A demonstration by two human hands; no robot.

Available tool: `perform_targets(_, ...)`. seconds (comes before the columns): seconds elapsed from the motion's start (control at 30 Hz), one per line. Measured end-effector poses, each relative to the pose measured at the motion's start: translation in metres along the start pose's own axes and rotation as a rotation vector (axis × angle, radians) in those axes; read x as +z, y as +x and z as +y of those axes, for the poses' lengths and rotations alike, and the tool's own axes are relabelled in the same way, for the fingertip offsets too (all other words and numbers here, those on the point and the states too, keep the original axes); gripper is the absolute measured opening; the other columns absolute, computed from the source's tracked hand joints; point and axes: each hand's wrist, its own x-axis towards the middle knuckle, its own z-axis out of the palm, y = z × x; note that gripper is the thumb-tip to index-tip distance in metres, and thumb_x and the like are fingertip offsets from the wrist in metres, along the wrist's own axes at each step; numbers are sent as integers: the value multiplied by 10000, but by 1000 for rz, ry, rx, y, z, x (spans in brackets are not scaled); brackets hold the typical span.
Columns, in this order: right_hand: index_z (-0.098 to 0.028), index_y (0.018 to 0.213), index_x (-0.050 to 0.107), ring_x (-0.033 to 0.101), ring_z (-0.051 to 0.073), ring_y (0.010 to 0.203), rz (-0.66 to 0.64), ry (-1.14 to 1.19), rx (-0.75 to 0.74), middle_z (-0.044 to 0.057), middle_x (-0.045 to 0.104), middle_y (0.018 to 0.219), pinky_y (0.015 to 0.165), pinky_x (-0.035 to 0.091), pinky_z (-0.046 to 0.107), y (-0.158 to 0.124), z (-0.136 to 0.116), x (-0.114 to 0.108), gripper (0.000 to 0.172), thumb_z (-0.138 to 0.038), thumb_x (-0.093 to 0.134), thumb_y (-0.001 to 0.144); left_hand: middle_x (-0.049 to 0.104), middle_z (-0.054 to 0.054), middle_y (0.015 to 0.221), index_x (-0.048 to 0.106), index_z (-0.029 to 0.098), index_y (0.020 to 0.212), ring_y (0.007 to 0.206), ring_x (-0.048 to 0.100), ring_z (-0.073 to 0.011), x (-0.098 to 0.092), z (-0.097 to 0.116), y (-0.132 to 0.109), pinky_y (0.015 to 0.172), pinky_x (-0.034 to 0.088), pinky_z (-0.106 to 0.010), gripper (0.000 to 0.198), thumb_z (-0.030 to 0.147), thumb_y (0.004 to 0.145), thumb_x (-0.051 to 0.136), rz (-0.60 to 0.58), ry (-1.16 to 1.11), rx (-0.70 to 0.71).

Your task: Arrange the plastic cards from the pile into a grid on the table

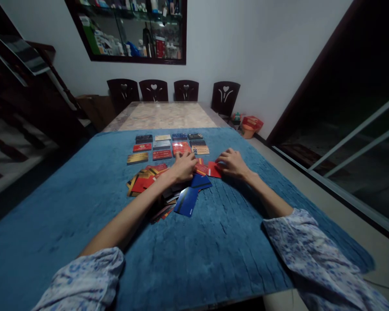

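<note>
My left hand [183, 167] reaches over a loose pile of cards, fingers bent down; what they hold, if anything, is hidden. Just beyond its fingertips lie glossy red cards [181, 147]. On the right, my right hand [232, 163] has its curled fingers on the edge of a red card [214, 169]. A red-and-orange card [201, 167] lies between the hands. Blue cards [187, 201] spread below my left hand, and red and gold cards [143, 183] fan out to the left of it. Part of the pile is hidden by my left forearm.
Sorted cards stand in rows beyond the pile, among them a gold stack [138, 158] and a dark stack [144, 138]. A blue cloth [68, 207] covers the near table; the far marble top [171, 115] is bare stone. Dark chairs [226, 94] line the far end.
</note>
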Motion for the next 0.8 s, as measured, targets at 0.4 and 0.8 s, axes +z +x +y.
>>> perform_targets(0.4, -199, 1096, 772, 476, 304, 1118, -12, -22, 74, 148, 721, 1157, 839, 314, 418, -11, -17, 2, 332, -308, 484, 972, 556, -148, 1426, 612, 200, 1238, 1337, 413, -334, 25, 33, 29, 1042, 358, -600, 462, 33, 840, 447, -56, 3, 89)
perform_targets(0.8, -190, 1113, 761, 469, 314, 1157, -111, -29, 39, 148, 714, 1206, 866, 308, 424, -20, -24, -6, 441, -526, 507, 985, 526, -160, 1494, 634, 164, 1160, 1447, 342, -355, 21, 42, 29, 1099, 319, -657, 400, 29, 833, 448, -106, -48, 136)
